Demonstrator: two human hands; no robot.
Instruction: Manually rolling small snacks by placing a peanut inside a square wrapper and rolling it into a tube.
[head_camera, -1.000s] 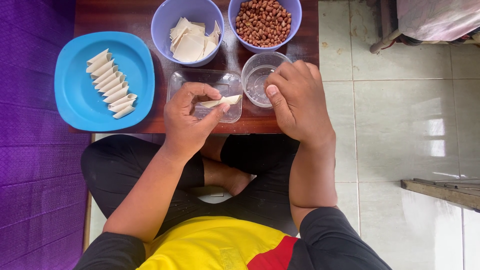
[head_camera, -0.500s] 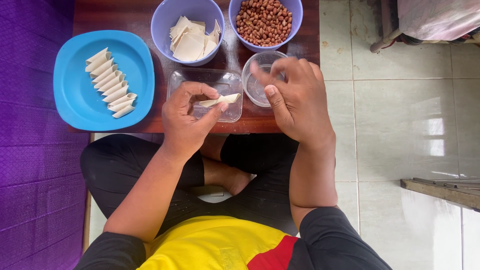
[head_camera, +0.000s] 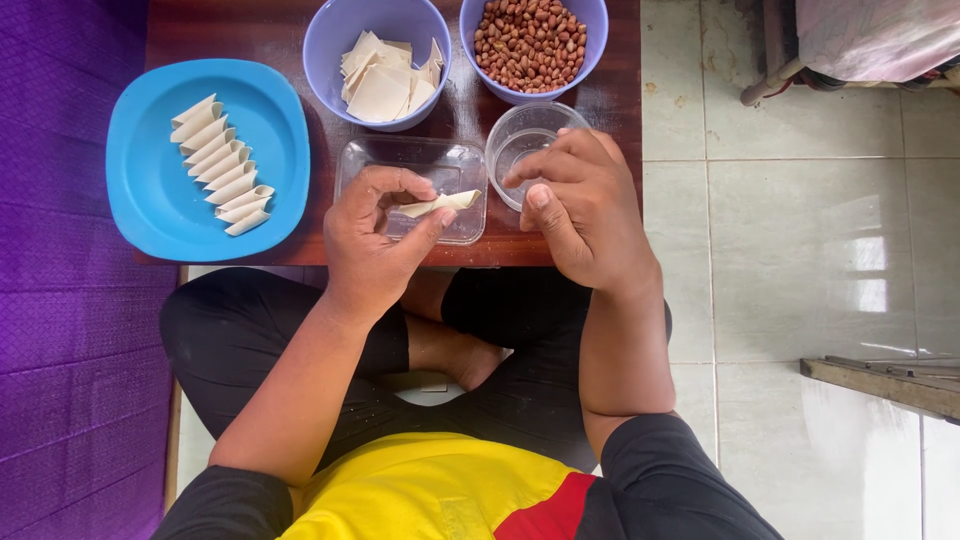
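My left hand (head_camera: 375, 235) pinches a rolled pale pastry wrapper (head_camera: 440, 203) over a clear rectangular tray (head_camera: 412, 160). My right hand (head_camera: 585, 210) hovers at a small clear bowl of water (head_camera: 520, 135), its fingertips at the bowl's near rim, holding nothing I can see. A blue plate (head_camera: 150, 200) on the left carries a row of several finished rolls (head_camera: 220, 165). Behind stand a lilac bowl of flat wrapper squares (head_camera: 385, 75) and a lilac bowl of peanuts (head_camera: 530, 45).
Everything stands on a low dark wooden table (head_camera: 470, 110) in front of my crossed legs. A purple mat (head_camera: 60, 330) lies on the left, pale floor tiles (head_camera: 800, 220) on the right, with a wooden edge (head_camera: 890, 385) at far right.
My right hand has drawn away from the roll and shifted its fingers to the water bowl. My left hand keeps the roll in about the same place.
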